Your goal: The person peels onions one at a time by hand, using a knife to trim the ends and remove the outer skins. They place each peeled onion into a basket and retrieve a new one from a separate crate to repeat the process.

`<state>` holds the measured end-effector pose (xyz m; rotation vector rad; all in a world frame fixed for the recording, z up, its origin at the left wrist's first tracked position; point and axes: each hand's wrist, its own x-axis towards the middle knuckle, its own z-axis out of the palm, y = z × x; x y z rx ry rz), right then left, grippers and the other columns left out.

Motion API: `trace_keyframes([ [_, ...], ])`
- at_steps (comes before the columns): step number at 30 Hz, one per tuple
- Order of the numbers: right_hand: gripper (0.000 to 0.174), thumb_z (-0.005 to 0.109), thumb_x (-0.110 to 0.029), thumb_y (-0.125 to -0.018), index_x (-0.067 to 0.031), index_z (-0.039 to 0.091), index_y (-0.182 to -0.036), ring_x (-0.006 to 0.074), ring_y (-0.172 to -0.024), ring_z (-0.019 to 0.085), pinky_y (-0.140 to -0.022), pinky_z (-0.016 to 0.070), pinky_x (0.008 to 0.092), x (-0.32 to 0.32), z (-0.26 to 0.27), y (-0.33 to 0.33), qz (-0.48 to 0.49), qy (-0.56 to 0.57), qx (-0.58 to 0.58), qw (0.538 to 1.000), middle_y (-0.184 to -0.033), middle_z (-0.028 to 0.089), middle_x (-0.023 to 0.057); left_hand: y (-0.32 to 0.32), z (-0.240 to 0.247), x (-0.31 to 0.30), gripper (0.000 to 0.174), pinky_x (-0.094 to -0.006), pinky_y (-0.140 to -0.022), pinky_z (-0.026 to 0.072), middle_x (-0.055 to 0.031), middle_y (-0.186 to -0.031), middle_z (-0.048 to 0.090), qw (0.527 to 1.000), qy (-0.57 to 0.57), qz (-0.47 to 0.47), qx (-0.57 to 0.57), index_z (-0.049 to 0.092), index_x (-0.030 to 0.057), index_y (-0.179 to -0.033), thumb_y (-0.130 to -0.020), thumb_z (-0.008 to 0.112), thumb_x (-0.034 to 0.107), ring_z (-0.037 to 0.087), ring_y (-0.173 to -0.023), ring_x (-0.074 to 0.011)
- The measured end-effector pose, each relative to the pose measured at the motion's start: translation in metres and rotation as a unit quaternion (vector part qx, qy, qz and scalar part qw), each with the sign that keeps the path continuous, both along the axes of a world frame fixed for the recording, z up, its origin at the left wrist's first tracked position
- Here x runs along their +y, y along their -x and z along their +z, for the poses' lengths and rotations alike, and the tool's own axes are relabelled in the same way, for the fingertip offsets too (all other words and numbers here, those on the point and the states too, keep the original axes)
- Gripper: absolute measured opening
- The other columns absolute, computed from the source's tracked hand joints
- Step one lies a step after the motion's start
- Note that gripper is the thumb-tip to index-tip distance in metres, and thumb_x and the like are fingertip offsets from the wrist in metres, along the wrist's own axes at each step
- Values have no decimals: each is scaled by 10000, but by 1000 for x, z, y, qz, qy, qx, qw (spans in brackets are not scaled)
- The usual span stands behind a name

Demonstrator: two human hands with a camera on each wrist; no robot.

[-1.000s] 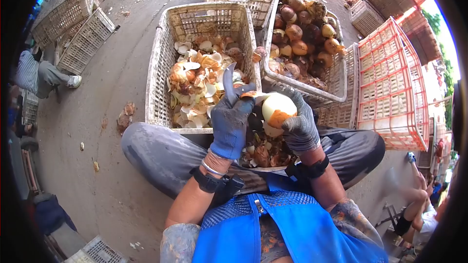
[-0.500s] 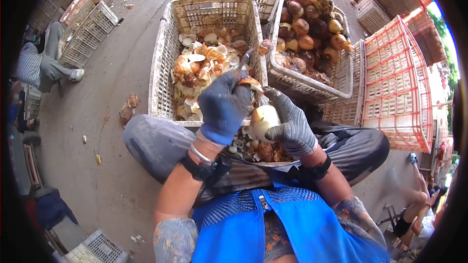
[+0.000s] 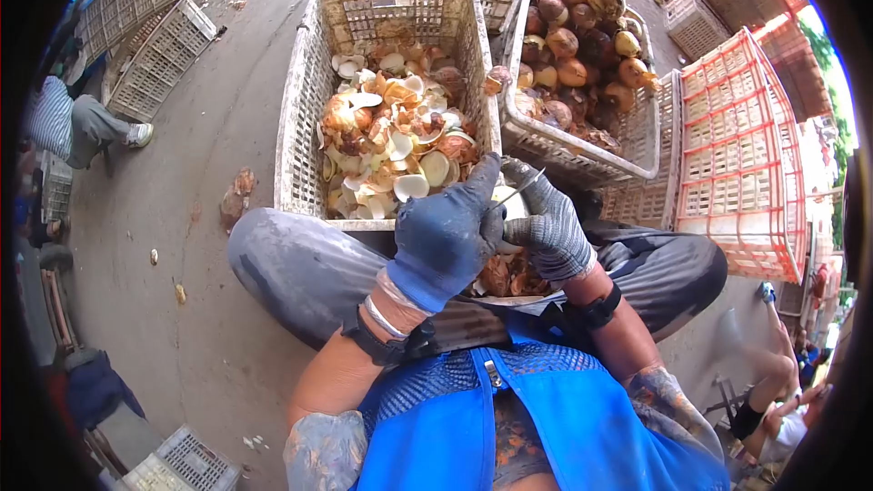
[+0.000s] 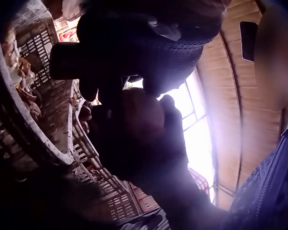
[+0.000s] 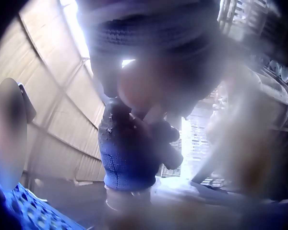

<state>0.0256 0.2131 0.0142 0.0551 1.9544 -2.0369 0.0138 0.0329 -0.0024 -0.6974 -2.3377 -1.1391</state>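
My left hand (image 3: 444,238), in a dark-palmed blue glove, grips a small knife (image 3: 524,185) whose thin blade points up and to the right across a pale peeled onion (image 3: 512,206). My right hand (image 3: 549,225), in a grey knitted glove, holds that onion from the right with fingers and thumb. The two hands meet over my lap, hiding much of the onion and the knife's handle. In the right wrist view the blue-gloved left hand (image 5: 129,148) is right against the blurred onion (image 5: 137,91). The left wrist view is mostly dark around the hands.
A crate of onion peels (image 3: 289,145) stands ahead of my left knee. A crate of unpeeled onions (image 3: 582,156) is ahead on the right, beside red-netted crates (image 3: 741,164). Brown skins (image 3: 503,277) lie under my hands. Another person (image 3: 77,123) sits at the far left.
The left hand swung up and left, then came back right and lower against the onion. The orange strip of skin seen earlier between hand and onion no longer shows there.
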Motion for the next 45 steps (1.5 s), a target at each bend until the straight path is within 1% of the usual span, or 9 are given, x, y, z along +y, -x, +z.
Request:
trace_keyframes([
  [4, 1079, 963, -284, -556, 18, 492, -1479, 185, -1250, 574, -1107, 435, 352, -4, 9, -7, 54, -102, 23, 993, -1339, 641, 116, 6, -3, 1, 429, -389, -614, 571, -177, -738, 691, 980, 123, 125, -91, 697, 50, -1282, -855, 692, 88, 682, -596, -301],
  [12, 964, 836, -245, -695, 28, 418, -1519, 234, -1240, 598, -1023, 524, 358, 12, -3, 2, 9, 167, -68, 984, -1410, 563, 139, 1, 29, -13, 278, -297, -701, 595, -90, -956, 779, 838, -359, 52, -408, 728, -52, -1156, -902, 714, 61, 713, -792, -116],
  [16, 864, 823, -335, -768, 30, 477, -1470, 263, -1180, 642, -910, 590, 376, 15, -16, -4, -5, 264, -155, 952, -1278, 640, 141, -5, 14, -8, 244, -332, -748, 602, -137, -952, 780, 976, -156, 53, -142, 741, -41, -1114, -884, 703, 32, 755, -785, -201],
  [20, 932, 869, -462, -741, 25, 513, -1451, 183, -1120, 641, -986, 523, 325, 8, -21, -5, 32, 129, -54, 990, -1276, 645, 97, 11, 18, -15, 258, -292, -654, 557, -69, -903, 760, 989, -109, 67, -75, 750, -9, -1163, -932, 635, -5, 693, -769, -118],
  [22, 951, 879, -502, -728, 9, 531, -1451, 161, -1097, 640, -978, 514, 311, 5, -14, -10, 26, 148, -29, 988, -1272, 652, 85, 30, 18, -28, 261, -366, -706, 593, -176, -951, 768, 973, -137, 95, -159, 752, 32, -1143, -887, 733, 83, 761, -788, -285],
  [24, 992, 900, -518, -696, -2, 533, -1459, 157, -1116, 635, -991, 510, 321, 7, -8, -9, -10, 175, -26, 984, -1272, 659, 80, 51, 10, -42, 341, -392, -663, 584, -180, -936, 762, 974, 138, 177, -19, 732, 73, -1227, -903, 752, 179, 742, -744, -313],
  [34, 972, 948, -341, -676, -3, 504, -1472, 193, -1185, 618, -1040, 499, 348, 10, -15, -2, -75, 107, 36, 991, -1317, 650, 97, -10, 26, -28, 542, -416, -536, 504, -87, -742, 672, 967, 252, 22, 15, 700, 122, -1305, -765, 725, 75, 652, -596, -267],
  [41, 938, 964, -264, -628, 8, 538, -1419, 185, -1165, 622, -1072, 480, 349, 9, -6, 0, -45, -141, 154, 977, -1268, 674, 108, -21, 13, -20, 529, -404, -612, 540, -168, -827, 716, 969, 221, 52, -98, 673, 110, -1366, -844, 701, 36, 686, -663, -307],
  [45, 853, 927, -222, -665, -9, 554, -1402, 173, -1128, 657, -1021, 520, 342, 9, 2, -1, -46, -172, 151, 972, -1229, 699, 122, -3, -21, -16, 426, -307, -651, 568, -162, -1004, 767, 953, -75, 36, -290, 644, 27, -1372, -948, 654, 70, 715, -711, -195],
])
